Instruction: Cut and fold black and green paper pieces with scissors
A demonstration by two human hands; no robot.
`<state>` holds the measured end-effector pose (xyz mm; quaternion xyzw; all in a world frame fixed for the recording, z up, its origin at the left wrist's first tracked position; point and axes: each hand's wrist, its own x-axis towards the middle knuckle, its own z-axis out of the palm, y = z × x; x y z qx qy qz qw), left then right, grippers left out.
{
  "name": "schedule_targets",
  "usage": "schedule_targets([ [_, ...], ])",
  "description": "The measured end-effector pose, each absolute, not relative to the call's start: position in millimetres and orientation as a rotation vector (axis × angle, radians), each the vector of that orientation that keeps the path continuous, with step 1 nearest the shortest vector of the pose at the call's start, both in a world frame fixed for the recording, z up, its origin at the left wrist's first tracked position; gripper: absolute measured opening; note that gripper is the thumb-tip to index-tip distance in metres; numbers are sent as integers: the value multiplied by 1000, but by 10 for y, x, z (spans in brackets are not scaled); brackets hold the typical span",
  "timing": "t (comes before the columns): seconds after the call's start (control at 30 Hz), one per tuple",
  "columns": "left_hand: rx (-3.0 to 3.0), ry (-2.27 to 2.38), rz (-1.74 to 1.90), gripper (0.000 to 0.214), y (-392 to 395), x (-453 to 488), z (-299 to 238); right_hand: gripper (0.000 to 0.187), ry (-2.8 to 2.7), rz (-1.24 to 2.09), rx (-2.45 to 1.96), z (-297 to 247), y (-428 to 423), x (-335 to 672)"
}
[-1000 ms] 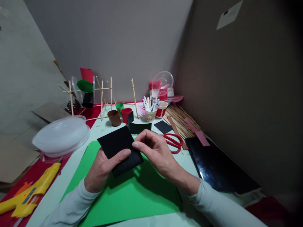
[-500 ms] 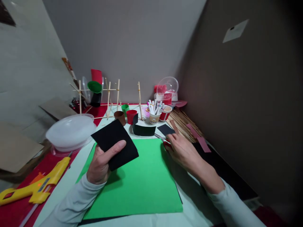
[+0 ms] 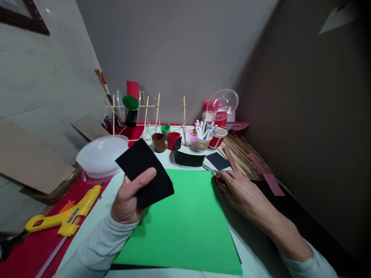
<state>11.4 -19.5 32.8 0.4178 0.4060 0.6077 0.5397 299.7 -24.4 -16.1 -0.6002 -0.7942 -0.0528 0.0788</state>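
My left hand (image 3: 129, 197) holds a black square of paper (image 3: 145, 172) by its lower edge, thumb pressed on its face, above the left part of a green sheet (image 3: 185, 220) that lies flat on the table. My right hand (image 3: 242, 191) rests on the red-handled scissors (image 3: 218, 178) at the green sheet's right edge; its fingers cover the handles and only a bit of red and the blade tip show.
A yellow glue gun (image 3: 65, 218) lies at the left. A white lidded bowl (image 3: 101, 154), small cups (image 3: 165, 141), a stick frame (image 3: 150, 112), a marker cup (image 3: 203, 141), a curled black strip (image 3: 187, 156), a black scrap (image 3: 217, 160), skewers (image 3: 240, 152) and a dark tablet (image 3: 292, 208).
My right hand let go of the black square and moved right onto the scissors. My left hand kept the square raised. The view shifted, so everything sits further right.
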Motion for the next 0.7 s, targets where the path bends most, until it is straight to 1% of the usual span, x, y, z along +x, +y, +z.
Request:
schedule_targets([
  [0.1,912,945,1457,30,-212,120,324,21,-2386,-157,-1790,-195,-229,2996],
  [0.3,823,916,1467,26,-268,160,387,16,-2369,-202,-1829,-234,-205,3055],
  [0.43,851,986,1497,37,-314,214,410,15,-2381,-221,-1877,-239,-191,3076],
  [0.57,934,1028,1576,42,-334,231,371,15,-2381,-216,-1931,-195,-199,3044],
  [0.63,918,1042,1611,46,-333,229,361,11,-2349,-219,-1963,-152,-224,3030],
  [0.7,866,1019,1621,45,-327,233,373,12,-2295,-236,-1989,-87,-272,3027],
])
